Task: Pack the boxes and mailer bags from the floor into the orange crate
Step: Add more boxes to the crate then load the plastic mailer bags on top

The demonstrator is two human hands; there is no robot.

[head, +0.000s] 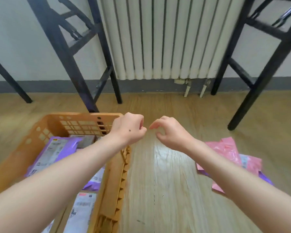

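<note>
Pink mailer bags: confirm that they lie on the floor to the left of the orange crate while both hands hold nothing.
Not the left. The head view shows the pink mailer bags on the floor to the right of the orange crate. The rest stands: the left hand and the right hand hold nothing.

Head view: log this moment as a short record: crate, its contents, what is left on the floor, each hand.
crate: orange crate, on the floor, left side
inside: purple mailer bags with labels
still on floor: pink mailer bags, right of the crate, apart from it
left: left hand curled shut, holding nothing, over the crate's far corner
right: right hand loosely curled, holding nothing, above bare floor
</note>
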